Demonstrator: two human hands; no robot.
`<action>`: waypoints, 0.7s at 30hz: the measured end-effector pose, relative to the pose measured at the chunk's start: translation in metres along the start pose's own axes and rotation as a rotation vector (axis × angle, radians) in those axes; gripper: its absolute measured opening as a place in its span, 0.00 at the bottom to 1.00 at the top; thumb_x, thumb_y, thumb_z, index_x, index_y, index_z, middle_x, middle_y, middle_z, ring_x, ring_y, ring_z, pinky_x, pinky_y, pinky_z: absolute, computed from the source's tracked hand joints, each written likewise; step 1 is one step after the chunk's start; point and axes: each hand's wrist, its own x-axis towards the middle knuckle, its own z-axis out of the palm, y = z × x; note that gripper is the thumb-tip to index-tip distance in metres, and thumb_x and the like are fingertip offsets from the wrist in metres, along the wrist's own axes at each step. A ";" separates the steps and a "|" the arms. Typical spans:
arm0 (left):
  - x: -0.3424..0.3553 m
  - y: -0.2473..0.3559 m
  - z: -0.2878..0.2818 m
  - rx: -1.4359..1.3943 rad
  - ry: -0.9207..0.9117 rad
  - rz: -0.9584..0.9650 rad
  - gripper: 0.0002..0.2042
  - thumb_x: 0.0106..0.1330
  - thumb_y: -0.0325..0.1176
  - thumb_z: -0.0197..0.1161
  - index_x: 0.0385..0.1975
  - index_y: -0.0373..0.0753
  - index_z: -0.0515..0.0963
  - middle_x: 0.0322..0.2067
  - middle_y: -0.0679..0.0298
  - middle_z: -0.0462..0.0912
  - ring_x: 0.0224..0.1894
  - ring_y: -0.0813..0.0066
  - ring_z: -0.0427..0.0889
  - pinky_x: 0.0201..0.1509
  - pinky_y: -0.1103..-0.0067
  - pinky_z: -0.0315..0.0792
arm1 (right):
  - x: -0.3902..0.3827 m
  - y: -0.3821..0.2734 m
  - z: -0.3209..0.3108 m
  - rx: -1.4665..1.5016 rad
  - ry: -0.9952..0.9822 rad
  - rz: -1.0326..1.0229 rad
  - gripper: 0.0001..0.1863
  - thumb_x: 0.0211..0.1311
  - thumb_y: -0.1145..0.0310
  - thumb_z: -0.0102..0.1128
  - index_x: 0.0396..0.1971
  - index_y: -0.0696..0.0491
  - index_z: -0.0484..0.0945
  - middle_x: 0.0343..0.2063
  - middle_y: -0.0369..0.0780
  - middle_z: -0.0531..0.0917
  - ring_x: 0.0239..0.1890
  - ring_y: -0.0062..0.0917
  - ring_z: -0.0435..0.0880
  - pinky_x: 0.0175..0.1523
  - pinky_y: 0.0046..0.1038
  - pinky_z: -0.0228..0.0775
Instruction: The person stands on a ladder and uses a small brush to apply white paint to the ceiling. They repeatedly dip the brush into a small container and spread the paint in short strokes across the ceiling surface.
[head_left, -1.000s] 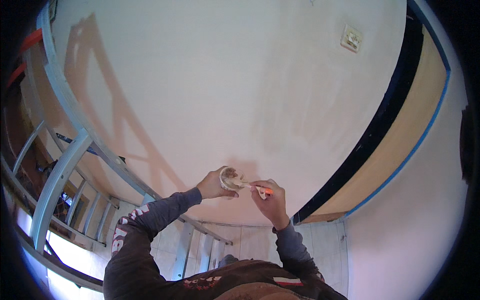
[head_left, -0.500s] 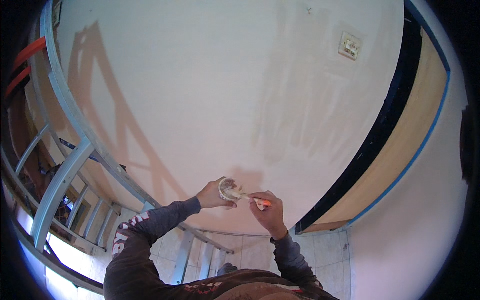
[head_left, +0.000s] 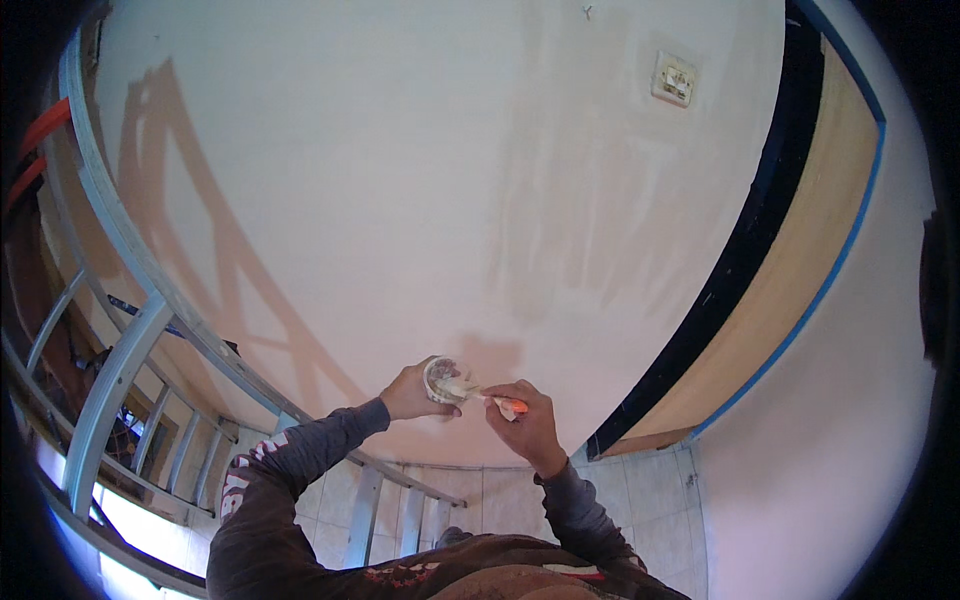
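Observation:
My left hand is wrapped round a small white cup, tilted so that its mouth faces to the right. Pale, creamy stuff, like paint or filler, coats the inside. A small brush with an orange handle end is gripped in the closed fingers of my right hand. Its pale head reaches into the cup's mouth, and smeared pale matter hides where bristles end and contents begin. Both hands are low in front of the wall.
An aluminium ladder stands along the left, its shadow on the wall. An uncovered switch box sits at upper right, amid damp-looking streaks. Black trim and a wooden panel edged with blue tape curve down the right. Pale floor tiles lie below.
The wall, switch box and ladder have shifted left in the picture as the view turned slightly right. My hands have shifted slightly left in the picture; the brush still reaches into the cup.

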 end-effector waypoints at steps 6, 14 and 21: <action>0.003 -0.005 -0.001 0.011 0.012 0.028 0.47 0.40 0.47 0.88 0.61 0.34 0.71 0.55 0.57 0.83 0.57 0.66 0.83 0.64 0.73 0.76 | 0.001 0.000 -0.002 0.009 0.012 0.034 0.08 0.57 0.73 0.70 0.37 0.52 0.87 0.25 0.37 0.82 0.20 0.18 0.73 0.25 0.23 0.62; 0.003 -0.006 0.000 -0.005 0.033 0.006 0.46 0.41 0.46 0.87 0.61 0.34 0.72 0.54 0.56 0.83 0.57 0.65 0.83 0.64 0.72 0.75 | 0.000 -0.001 0.000 0.013 0.022 0.039 0.07 0.57 0.73 0.70 0.37 0.52 0.87 0.27 0.38 0.83 0.23 0.22 0.76 0.29 0.24 0.66; 0.002 -0.010 -0.001 0.032 0.037 0.028 0.46 0.40 0.43 0.88 0.61 0.35 0.72 0.54 0.56 0.83 0.57 0.65 0.83 0.64 0.71 0.75 | -0.001 -0.007 -0.007 -0.014 -0.058 0.115 0.08 0.57 0.73 0.70 0.37 0.53 0.86 0.30 0.42 0.84 0.28 0.31 0.82 0.33 0.29 0.72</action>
